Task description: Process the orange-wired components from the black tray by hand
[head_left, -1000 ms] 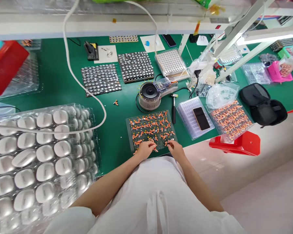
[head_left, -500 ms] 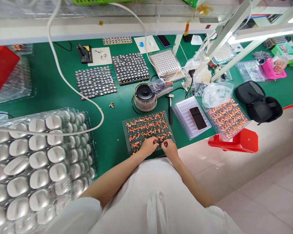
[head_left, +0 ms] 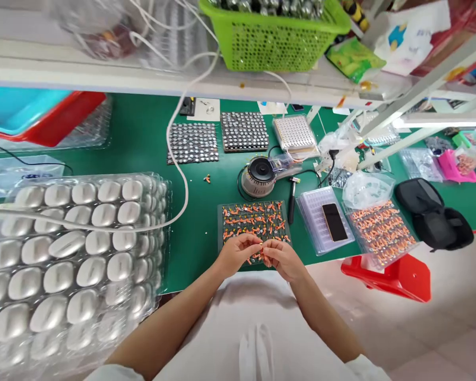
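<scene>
My left hand (head_left: 236,256) and my right hand (head_left: 287,260) meet fingertip to fingertip above the near part of a dark tray (head_left: 221,225). Rows of small orange flex circuits (head_left: 244,220) with yellow and silver bits lie on that tray. Right thumb and fingers pinch one orange flex circuit (head_left: 266,259), partly covered by the fingers. The left thumb and forefinger are closed at its upper end, where a tiny pale spot shows; what exactly they grip is too small to make out.
Beyond the tray stand a round grey device (head_left: 258,180) and a hammer (head_left: 292,200). To the right, a phone (head_left: 335,222) lies on clear trays (head_left: 313,233). Stacked blister trays of silvery shells (head_left: 91,271) fill the left. A white cable (head_left: 184,190) hangs in front; a shelf (head_left: 143,76) crosses above.
The view has tilted up, showing more of the shelf and green basket. My hands have lifted off the tray and come together, with an orange flex circuit now between the fingers.
</scene>
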Action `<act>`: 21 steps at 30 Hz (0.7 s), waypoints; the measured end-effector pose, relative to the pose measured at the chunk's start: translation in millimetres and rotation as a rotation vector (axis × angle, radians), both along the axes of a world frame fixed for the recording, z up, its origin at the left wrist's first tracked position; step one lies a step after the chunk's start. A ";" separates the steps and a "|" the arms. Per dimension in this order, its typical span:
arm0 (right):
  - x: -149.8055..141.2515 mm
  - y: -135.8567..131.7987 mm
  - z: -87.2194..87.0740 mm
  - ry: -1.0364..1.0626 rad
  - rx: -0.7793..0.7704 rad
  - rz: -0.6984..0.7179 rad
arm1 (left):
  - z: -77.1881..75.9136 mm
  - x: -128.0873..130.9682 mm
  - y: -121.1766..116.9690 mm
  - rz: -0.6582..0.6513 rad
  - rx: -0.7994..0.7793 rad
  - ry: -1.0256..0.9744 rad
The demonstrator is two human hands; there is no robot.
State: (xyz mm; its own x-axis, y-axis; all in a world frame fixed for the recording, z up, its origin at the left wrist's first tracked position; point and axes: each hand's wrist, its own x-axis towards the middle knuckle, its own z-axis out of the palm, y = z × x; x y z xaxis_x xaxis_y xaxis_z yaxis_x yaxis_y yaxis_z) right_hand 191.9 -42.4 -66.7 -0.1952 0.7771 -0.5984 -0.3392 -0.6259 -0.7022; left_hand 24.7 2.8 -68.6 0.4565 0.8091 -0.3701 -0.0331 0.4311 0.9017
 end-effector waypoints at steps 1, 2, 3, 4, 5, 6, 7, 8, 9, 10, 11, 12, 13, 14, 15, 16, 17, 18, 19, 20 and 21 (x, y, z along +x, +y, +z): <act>-3.0 4.9 1.2 -0.002 0.008 0.032 | 2.2 -4.1 0.8 0.032 0.040 0.023; -4.7 11.0 1.6 -0.017 0.024 0.065 | 3.6 -8.5 1.5 0.066 0.076 0.048; -4.9 18.6 1.2 -0.049 0.048 0.089 | 4.4 -12.9 2.2 0.099 0.099 0.074; -3.7 28.2 0.1 -0.100 0.073 0.081 | 4.4 -17.4 2.9 0.131 0.104 0.100; -1.1 39.8 -1.6 -0.164 0.096 0.038 | 3.7 -21.8 3.7 0.162 0.091 0.123; 2.5 53.3 -4.0 -0.228 0.116 -0.034 | 2.5 -26.0 4.6 0.194 0.071 0.145; 6.4 68.3 -7.2 -0.286 0.128 -0.128 | 0.8 -29.9 5.7 0.228 0.052 0.166; 10.0 84.4 -11.3 -0.319 0.131 -0.217 | -1.3 -33.5 7.0 0.259 0.040 0.184; 12.6 100.9 -16.1 -0.328 0.127 -0.280 | -3.6 -36.5 8.4 0.282 0.034 0.196; 13.5 117.1 -21.7 -0.322 0.116 -0.329 | -6.0 -39.2 9.9 0.296 0.032 0.204; 12.2 132.5 -27.8 -0.303 0.101 -0.363 | -8.3 -41.4 11.4 0.302 0.030 0.212; 8.5 146.8 -34.1 -0.276 0.078 -0.391 | -10.5 -43.2 12.9 0.300 0.028 0.225; 2.6 159.7 -40.5 -0.242 0.050 -0.414 | -12.5 -44.7 14.4 0.294 0.028 0.241; -5.0 171.2 -46.6 -0.205 0.018 -0.431 | -14.3 -46.1 15.7 0.289 0.031 0.261; -13.7 181.2 -52.1 -0.168 -0.014 -0.448 | -15.8 -47.5 17.0 0.288 0.034 0.280; -22.7 189.8 -57.1 -0.132 -0.045 -0.467 | -17.0 -49.0 18.0 0.290 0.037 0.293; -31.4 197.2 -61.3 -0.099 -0.071 -0.489 | -18.0 -50.8 18.9 0.295 0.038 0.299; -39.3 203.6 -64.7 -0.069 -0.091 -0.515 | -18.7 -52.8 19.5 0.300 0.038 0.299; -46.0 209.1 -67.4 -0.041 -0.106 -0.543 | -19.2 -55.0 20.0 0.310 0.037 0.297; -51.4 213.8 -69.4 -0.015 -0.116 -0.570 | -19.4 -57.5 20.2 0.321 0.035 0.293; -55.6 217.7 -70.7 0.009 -0.122 -0.596 | -19.5 -60.2 20.2 0.331 0.033 0.288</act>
